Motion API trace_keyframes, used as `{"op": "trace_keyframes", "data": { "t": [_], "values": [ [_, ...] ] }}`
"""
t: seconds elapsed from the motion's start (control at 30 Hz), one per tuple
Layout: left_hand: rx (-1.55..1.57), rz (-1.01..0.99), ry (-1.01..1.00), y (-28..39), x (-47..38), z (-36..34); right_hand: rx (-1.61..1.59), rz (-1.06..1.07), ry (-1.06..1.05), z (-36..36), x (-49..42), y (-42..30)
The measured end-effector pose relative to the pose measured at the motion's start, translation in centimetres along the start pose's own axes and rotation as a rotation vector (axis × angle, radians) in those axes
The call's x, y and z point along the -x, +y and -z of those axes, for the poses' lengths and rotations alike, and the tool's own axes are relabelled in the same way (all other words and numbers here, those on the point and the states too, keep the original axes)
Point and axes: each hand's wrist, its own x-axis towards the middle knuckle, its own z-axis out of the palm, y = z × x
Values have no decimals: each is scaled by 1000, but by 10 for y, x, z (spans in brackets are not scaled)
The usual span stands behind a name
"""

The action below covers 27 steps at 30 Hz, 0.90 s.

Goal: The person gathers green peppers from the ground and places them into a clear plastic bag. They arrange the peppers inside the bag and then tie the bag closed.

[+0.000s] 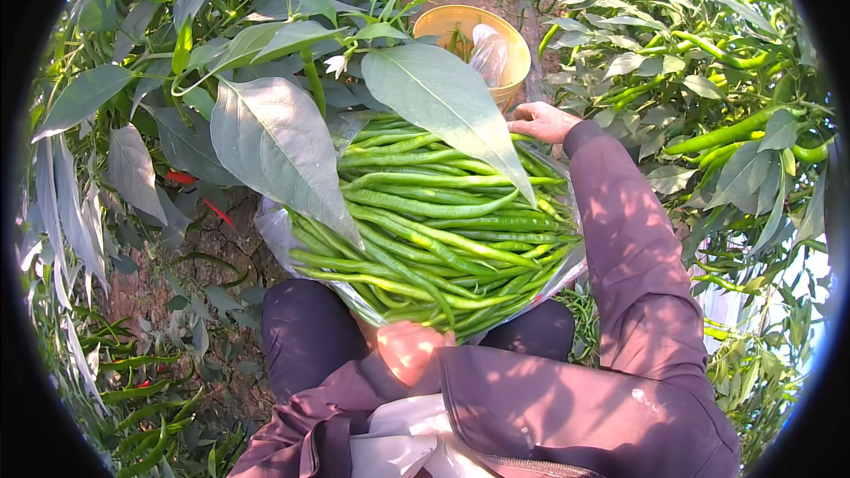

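Observation:
A clear plastic bag (275, 232) stands before me between my knees, full of long green chili peppers (425, 239) lying mostly crosswise. My left hand (408, 348) is closed on the bag's near edge, its fingers curled against the peppers. At the bag's far right corner is my right hand (544, 123), its fingertips touching the edge beside the outermost peppers. A large leaf partly covers that area, so its grip is unclear. Big pepper-plant leaves (279, 146) hang over the bag's left and far parts.
A yellow bucket (473, 16) stands beyond the bag, with a crumpled clear plastic bag (489, 56) and some green peppers inside. Dense chili plants (717, 66) line the right, and more (146, 405) the left. Bare soil (139, 285) shows at left. Red bits (216, 209) hang among the leaves.

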Motion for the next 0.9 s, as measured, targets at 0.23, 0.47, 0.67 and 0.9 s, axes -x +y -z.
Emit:
{"op": "trace_keyframes", "data": {
  "t": [0.23, 0.47, 0.67, 0.9],
  "values": [
    [1, 23, 19, 2, -3, -1, -203, 151, 146, 4, -3, -2],
    [-3, 4, 73, 5, -13, -3, -247, -41, 66, -15, 24, -39],
    [-48, 36, 9, 5, -4, 2, 253, -98, 222, -27, 17, -37],
    [53, 2, 74, 5, -11, 1, -403, -510, 99, -17, 11, -6]
  ]
}}
